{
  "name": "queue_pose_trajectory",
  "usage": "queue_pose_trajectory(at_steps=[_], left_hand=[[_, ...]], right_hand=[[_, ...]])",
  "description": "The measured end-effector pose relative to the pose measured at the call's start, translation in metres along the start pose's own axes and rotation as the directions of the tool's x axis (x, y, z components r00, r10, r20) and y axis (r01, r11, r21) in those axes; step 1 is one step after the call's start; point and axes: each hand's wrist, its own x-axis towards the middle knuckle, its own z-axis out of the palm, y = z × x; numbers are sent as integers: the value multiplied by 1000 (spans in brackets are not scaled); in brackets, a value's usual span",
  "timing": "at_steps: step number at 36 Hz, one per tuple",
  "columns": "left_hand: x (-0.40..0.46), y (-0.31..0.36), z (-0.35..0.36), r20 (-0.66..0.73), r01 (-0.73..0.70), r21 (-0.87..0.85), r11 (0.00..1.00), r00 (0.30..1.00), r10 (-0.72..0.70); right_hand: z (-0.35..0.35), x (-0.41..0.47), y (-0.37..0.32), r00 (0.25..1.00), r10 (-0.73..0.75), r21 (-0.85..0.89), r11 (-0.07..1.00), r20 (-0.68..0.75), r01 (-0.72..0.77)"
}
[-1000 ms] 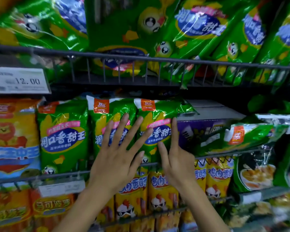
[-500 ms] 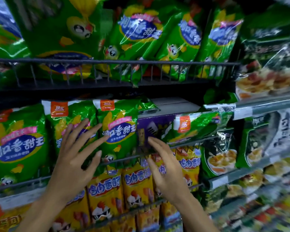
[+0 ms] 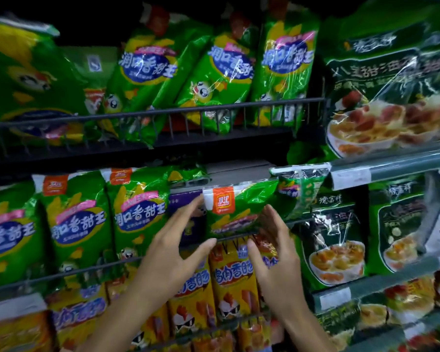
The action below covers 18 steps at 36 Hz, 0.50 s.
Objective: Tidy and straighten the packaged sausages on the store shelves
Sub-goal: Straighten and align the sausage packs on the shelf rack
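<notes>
Flanking a tilted green sausage pack (image 3: 235,212), both hands (image 3: 173,252) (image 3: 274,252) spread, fingers straight

Both hands raised, palms facing inward; left hand (image 3: 173,252) and right hand (image 3: 274,252) spread (fingers straight, thumbs low).

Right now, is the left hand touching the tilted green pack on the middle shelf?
Touching. The head view shows the left hand with fingertips against the left edge of the tilted green pack; the right hand flanks its other side.
</notes>
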Motion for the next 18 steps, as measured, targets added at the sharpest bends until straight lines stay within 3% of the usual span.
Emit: queue_pose_trajectory(at_steps=[3, 12, 18], left_hand=[[8, 2, 16, 5, 115, -17, 993, 993, -115], [19, -12, 32, -51, 245, -47, 968, 968, -247], [21, -3, 28, -186, 201, -102, 974, 958, -218]], right_hand=[[-3, 10, 5, 996, 25, -19, 1000, 88, -24], [-4, 38, 18, 958, 48, -219, 976, 281, 16], [0, 52, 19, 963, -68, -105, 990, 262, 98]])
